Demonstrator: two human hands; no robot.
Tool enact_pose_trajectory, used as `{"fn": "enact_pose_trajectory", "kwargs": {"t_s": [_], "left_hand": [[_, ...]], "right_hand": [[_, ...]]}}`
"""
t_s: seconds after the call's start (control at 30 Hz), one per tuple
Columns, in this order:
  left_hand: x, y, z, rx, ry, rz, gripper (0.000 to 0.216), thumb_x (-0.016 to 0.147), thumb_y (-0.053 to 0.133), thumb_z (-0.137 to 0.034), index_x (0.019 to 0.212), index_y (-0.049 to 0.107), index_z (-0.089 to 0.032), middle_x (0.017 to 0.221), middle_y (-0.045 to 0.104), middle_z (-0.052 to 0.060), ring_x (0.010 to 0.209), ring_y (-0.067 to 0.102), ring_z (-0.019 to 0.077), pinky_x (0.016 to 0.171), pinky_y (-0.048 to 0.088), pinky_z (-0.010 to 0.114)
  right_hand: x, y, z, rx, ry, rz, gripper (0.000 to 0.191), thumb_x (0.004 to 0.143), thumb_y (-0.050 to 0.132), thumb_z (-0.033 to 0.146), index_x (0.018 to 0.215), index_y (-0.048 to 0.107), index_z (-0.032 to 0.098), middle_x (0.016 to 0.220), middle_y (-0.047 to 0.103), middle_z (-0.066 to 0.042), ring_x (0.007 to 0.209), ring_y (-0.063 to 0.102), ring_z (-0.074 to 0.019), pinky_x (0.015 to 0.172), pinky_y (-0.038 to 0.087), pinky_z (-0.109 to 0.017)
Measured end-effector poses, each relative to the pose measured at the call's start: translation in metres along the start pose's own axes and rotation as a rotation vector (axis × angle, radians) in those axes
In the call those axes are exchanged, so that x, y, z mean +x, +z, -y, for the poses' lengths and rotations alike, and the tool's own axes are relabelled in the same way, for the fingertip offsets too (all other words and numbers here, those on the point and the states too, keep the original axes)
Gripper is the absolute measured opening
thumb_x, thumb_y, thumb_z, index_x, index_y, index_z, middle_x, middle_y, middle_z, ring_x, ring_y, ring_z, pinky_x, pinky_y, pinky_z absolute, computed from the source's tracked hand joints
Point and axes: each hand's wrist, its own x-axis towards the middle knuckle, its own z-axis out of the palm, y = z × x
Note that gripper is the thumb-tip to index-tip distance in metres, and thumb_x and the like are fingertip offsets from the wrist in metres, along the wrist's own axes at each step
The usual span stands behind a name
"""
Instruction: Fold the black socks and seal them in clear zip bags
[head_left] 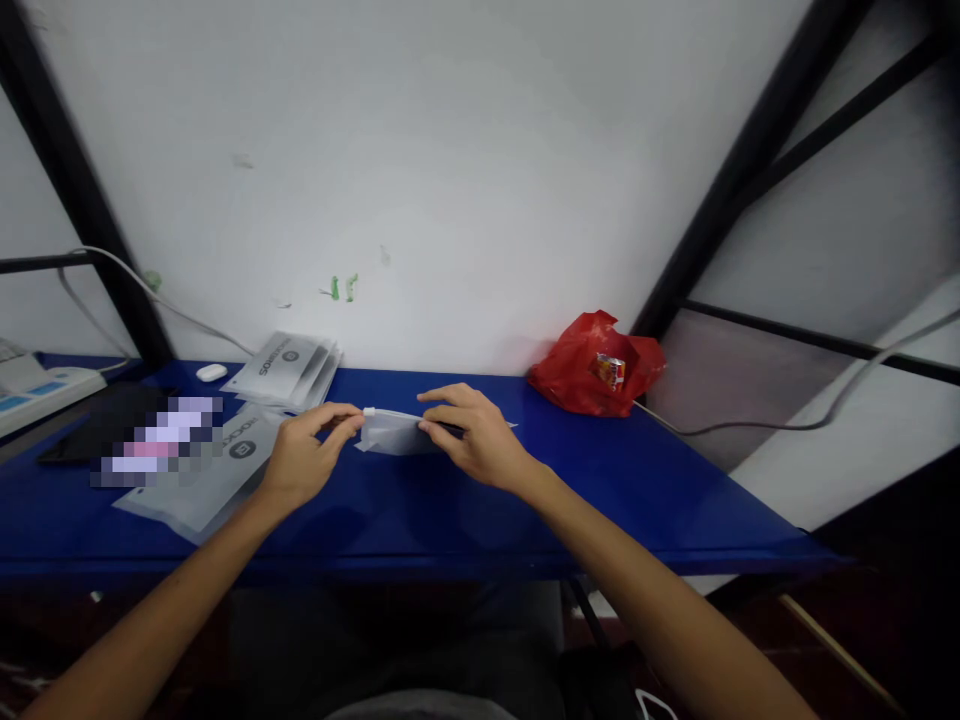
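A frosted plastic zip bag with a white slider at its left corner is held up just over the blue table, its top edge toward me. My left hand pinches that corner by the slider, thumb against fingers. On the other side, my right hand grips the bag's top edge between thumb and fingers, with the index finger stretched out above. Something dark shows under the right fingers, too small to make out. What the bag contains, if anything, cannot be seen.
Left of my hands lie a printed frosted bag and a stack of similar bags. A phone with a blurred screen, a white earbud case and a power strip are further left. A red plastic bag sits back right on the blue table.
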Motion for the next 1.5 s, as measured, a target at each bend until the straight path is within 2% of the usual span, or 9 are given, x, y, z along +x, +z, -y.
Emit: {"fn": "enact_pose_trajectory", "kwargs": {"t_s": [0.07, 0.3, 0.53, 0.77, 0.97, 1.13, 1.33, 1.5], "left_hand": [[0.000, -0.001, 0.000, 0.002, -0.007, 0.001, 0.018, 0.082, 0.055, -0.033, 0.081, 0.066, -0.019, 0.072, 0.068, -0.001, 0.065, 0.062, 0.0118, 0.066, 0.051, 0.024], [-0.003, 0.000, -0.005, 0.065, 0.104, 0.034, 0.019, 0.085, 0.052, -0.033, 0.081, 0.065, -0.020, 0.072, 0.067, -0.002, 0.067, 0.061, 0.0114, 0.067, 0.049, 0.023], [-0.004, 0.006, -0.009, 0.173, 0.181, 0.013, 0.017, 0.088, 0.044, -0.025, 0.081, 0.059, -0.019, 0.072, 0.062, -0.002, 0.067, 0.057, 0.0108, 0.068, 0.046, 0.022], [-0.002, 0.007, -0.013, 0.199, 0.227, 0.055, 0.016, 0.089, 0.042, -0.022, 0.080, 0.056, -0.019, 0.072, 0.059, -0.002, 0.066, 0.055, 0.0105, 0.066, 0.045, 0.022], [-0.003, 0.012, -0.022, 0.249, 0.338, 0.063, 0.017, 0.090, 0.043, -0.020, 0.081, 0.057, -0.019, 0.075, 0.062, -0.001, 0.070, 0.058, 0.0112, 0.069, 0.047, 0.023], [-0.005, 0.017, -0.027, 0.257, 0.447, 0.032, 0.017, 0.091, 0.043, -0.019, 0.085, 0.058, -0.020, 0.078, 0.065, -0.001, 0.073, 0.060, 0.0115, 0.071, 0.047, 0.024], [-0.007, 0.020, -0.030, 0.258, 0.412, 0.056, 0.019, 0.091, 0.041, -0.020, 0.081, 0.057, -0.020, 0.075, 0.063, -0.002, 0.069, 0.059, 0.0110, 0.067, 0.047, 0.023], [-0.010, 0.017, -0.027, 0.307, 0.402, 0.054, 0.018, 0.092, 0.039, -0.019, 0.080, 0.053, -0.020, 0.072, 0.058, -0.002, 0.067, 0.056, 0.0111, 0.066, 0.045, 0.024]], "right_hand": [[0.000, -0.001, 0.000, 0.010, 0.008, 0.001, 0.016, 0.086, 0.053, 0.022, 0.086, 0.069, 0.022, 0.108, 0.065, -0.006, 0.101, 0.057, -0.0194, 0.086, 0.045, -0.039], [-0.004, 0.001, -0.002, 0.058, 0.024, -0.026, 0.017, 0.087, 0.052, 0.022, 0.088, 0.069, 0.023, 0.107, 0.066, -0.005, 0.100, 0.057, -0.0187, 0.085, 0.047, -0.039], [-0.007, 0.004, -0.003, 0.059, 0.064, -0.006, 0.017, 0.088, 0.052, 0.024, 0.090, 0.069, 0.025, 0.105, 0.066, -0.004, 0.099, 0.058, -0.0186, 0.085, 0.047, -0.039], [-0.009, 0.005, -0.005, 0.054, 0.084, 0.009, 0.014, 0.086, 0.054, 0.024, 0.090, 0.067, 0.022, 0.106, 0.066, -0.005, 0.101, 0.057, -0.0190, 0.087, 0.046, -0.039], [-0.002, 0.001, 0.011, 0.086, 0.018, 0.004, 0.020, 0.087, 0.053, 0.027, 0.104, 0.062, 0.022, 0.113, 0.062, -0.007, 0.107, 0.054, -0.0207, 0.091, 0.044, -0.042], [0.006, -0.007, 0.019, 0.193, -0.022, 0.055, 0.017, 0.087, 0.052, 0.026, 0.098, 0.065, 0.020, 0.110, 0.063, -0.008, 0.104, 0.056, -0.0179, 0.091, 0.046, -0.036], [0.009, -0.012, 0.019, 0.242, -0.053, 0.093, 0.016, 0.089, 0.050, 0.024, 0.093, 0.064, 0.020, 0.109, 0.062, -0.007, 0.105, 0.056, -0.0172, 0.091, 0.046, -0.036], [0.005, -0.011, 0.018, 0.189, -0.047, 0.114, 0.015, 0.088, 0.049, 0.022, 0.091, 0.064, 0.019, 0.112, 0.061, -0.008, 0.103, 0.056, -0.0183, 0.088, 0.045, -0.037]]}}
